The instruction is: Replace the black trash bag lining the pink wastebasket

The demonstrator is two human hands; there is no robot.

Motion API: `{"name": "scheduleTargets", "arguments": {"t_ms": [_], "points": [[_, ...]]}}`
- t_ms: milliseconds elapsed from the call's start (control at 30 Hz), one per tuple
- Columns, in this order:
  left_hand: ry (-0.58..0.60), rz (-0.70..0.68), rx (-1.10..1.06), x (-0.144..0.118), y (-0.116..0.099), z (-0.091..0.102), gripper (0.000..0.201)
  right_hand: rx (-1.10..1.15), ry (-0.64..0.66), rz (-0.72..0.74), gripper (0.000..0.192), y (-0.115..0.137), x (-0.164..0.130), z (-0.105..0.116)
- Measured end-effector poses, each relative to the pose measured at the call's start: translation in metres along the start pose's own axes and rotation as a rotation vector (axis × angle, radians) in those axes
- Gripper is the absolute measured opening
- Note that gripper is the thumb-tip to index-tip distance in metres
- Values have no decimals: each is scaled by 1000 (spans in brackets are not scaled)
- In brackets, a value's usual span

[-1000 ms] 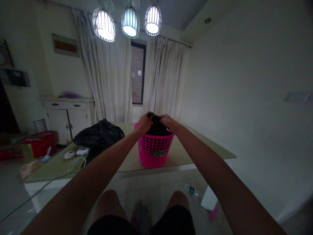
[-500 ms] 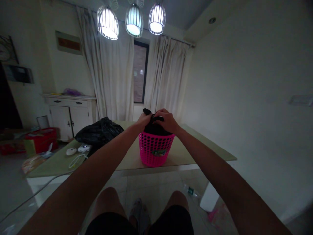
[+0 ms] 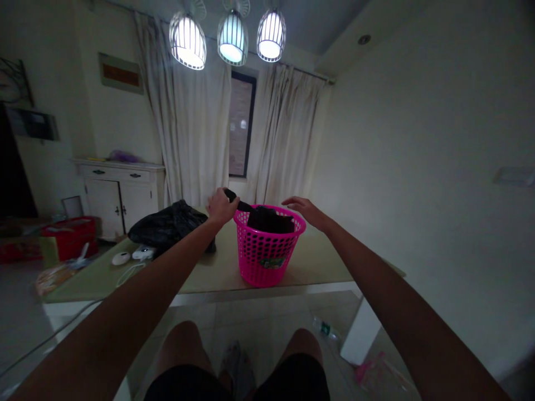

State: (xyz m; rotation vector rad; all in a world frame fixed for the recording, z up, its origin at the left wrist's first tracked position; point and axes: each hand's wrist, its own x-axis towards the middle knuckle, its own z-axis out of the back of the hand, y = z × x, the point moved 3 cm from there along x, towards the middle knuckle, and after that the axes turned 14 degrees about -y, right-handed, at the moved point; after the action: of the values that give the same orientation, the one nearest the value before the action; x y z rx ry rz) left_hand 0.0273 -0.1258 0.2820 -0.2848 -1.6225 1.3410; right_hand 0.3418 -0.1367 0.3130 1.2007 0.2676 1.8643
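Big crumpled black bag (image 3: pixel 169 226) on the bench (image 3: pixel 317 262) (left side). Two small white things (image 3: pixel 132 255) beside it. White cupboard (image 3: pixel 121 192) behind. Three lit lamps (image 3: pixel 229 38) overhead.

One view only — a camera worn on the person's head, looking forward and slightly down along both outstretched arms. It faces the table (image 3: pixel 317 262) and the curtained window (image 3: pixel 241 129) on the far wall, with the lamps (image 3: pixel 232 36) at the top edge and the person's knees at the bottom. The basket (image 3: pixel 267 250) sits mid-frame at arm's reach — the wide lens bends the room's edges.
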Motion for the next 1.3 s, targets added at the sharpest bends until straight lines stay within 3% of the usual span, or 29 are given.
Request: {"name": "scheduleTargets", "arguments": {"t_ms": [67, 100, 167, 200, 267, 333, 400, 500, 567, 633, 700, 767, 833, 900, 967, 1100, 1200, 1300], "points": [[-121, -231, 87, -21, -18, 9, 79, 16, -37, -61, 46, 8, 6, -18], [-120, -390, 99, -34, -26, 12, 73, -28, -39, -84, 55, 10, 8, -28], [48, -686, 68, -61, -38, 10, 45, -159, 52, -78, 63, 13, 10, -51], [184, -770, 30, -74, -40, 7, 33, -218, 129, -54, 55, 14, 10, -62], [413, -813, -38, -95, -37, 0, 20, -288, 255, -1, 28, 14, 11, -78], [510, -777, -81, -106, -32, -8, 18, -310, 260, 31, 14, 16, 18, -80], [525, -742, -101, -111, -28, -14, 20, -288, 113, 44, 11, 19, 33, -67], [487, -683, -146, -113, -26, -21, 14, -161, -287, -64, 29, 18, 60, -23], [452, -677, -163, -114, -24, -22, 40, -93, -603, -229, 32, 9, 73, 16], [425, -756, -141, -117, -19, -22, 61, -88, -895, -352, 28, 0, 77, 56], [355, -887, -110, -119, -10, -18, 62, -98, -1127, -334, 27, -5, 74, 93], [205, -957, -100, -118, 5, -12, 54, -139, -1275, -188, 30, -6, 67, 122], [23, -858, -88, -107, 26, -6, 46, -218, -1341, -12, 33, -4, 56, 139], [-113, -546, -31, -90, 55, -2, 43, -308, -1348, 110, 37, -7, 43, 141], [-202, -175, 66, -72, 88, 1, 47, -383, -1307, 166, 42, -16, 26, 131], [-307, 293, 205, -53, 150, 12, 63, -504, -1173, 78, 49, -55, -22, 87], [-263, 461, 196, -49, 185, 20, 53, -564, -1095, -89, 52, -94, -67, 50], [-203, 465, 107, -49, 202, 24, 29, -635, -957, -215, 49, -133, -108, 18]]}}
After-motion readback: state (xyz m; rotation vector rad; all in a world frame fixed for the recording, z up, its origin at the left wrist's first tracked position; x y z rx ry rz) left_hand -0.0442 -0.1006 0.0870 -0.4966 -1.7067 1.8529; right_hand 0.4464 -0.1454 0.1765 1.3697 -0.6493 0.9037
